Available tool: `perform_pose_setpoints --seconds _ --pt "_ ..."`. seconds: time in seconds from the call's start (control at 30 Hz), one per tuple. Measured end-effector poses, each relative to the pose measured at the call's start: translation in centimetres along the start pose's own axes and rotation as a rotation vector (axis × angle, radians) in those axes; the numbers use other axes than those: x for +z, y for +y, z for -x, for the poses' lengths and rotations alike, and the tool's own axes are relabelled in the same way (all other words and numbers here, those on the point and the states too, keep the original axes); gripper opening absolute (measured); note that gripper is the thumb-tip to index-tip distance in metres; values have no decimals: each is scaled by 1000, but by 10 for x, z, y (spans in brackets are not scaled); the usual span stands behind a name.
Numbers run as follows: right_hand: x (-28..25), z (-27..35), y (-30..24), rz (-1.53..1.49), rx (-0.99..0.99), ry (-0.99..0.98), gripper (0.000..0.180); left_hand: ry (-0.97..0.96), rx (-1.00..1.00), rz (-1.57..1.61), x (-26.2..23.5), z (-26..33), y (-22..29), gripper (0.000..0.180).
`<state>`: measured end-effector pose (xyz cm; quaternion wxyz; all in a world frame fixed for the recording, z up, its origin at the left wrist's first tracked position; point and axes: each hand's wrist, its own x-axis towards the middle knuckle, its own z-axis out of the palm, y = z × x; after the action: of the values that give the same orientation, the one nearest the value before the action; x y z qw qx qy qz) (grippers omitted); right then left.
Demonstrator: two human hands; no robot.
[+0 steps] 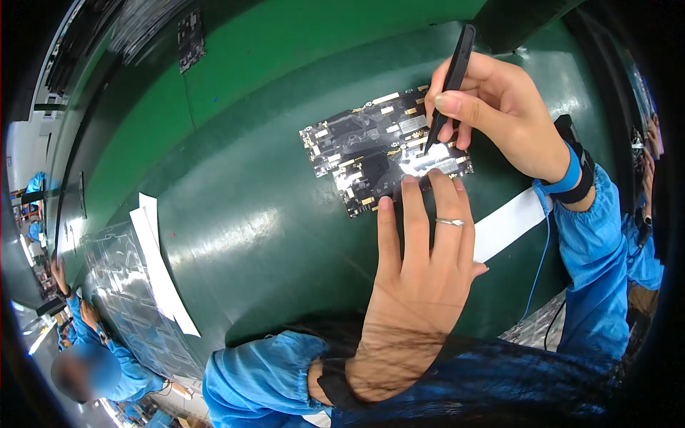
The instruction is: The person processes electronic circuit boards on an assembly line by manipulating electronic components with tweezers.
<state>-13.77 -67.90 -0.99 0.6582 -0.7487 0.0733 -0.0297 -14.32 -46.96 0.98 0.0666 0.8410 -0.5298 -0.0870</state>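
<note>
Near edge: left hand (pixel 421 264) lies flat, fingers spread, tips pressing the near rim of a black circuit board (pixel 378 153) to pin it on the green mat (pixel 242 228). Right hand (pixel 499 114) pinches slim black tweezers (pixel 448 85), tip down on a shiny foil patch mid-board. Looks like fine placement work, probably seating or peeling a small part; next move wants a steady tip. Further left: white paper strips (pixel 160 264), clear ribbed plastic trays (pixel 125 299)

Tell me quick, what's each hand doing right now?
Left hand: open, flat, fingertips pressing the black rectangular circuit board on the green mat.
Right hand: closed, holding slim black tweezers, tip on the board.
</note>
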Motion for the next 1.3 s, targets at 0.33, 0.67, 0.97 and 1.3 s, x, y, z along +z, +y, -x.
perform_pose_setpoints --seconds 0.33,0.67,0.97,1.3 --pt "-2 -3 3 56 3 -32 18 -48 8 -13 -4 -5 -1 85" --pt "-1 1 1 56 1 -32 17 8 -54 -5 -2 -7 0 88" --pt "2 16 -8 42 -81 109 19 7 -64 181 -8 -2 -12 90" --pt "17 44 -9 196 -134 -317 15 -145 168 11 -3 56 37 45"
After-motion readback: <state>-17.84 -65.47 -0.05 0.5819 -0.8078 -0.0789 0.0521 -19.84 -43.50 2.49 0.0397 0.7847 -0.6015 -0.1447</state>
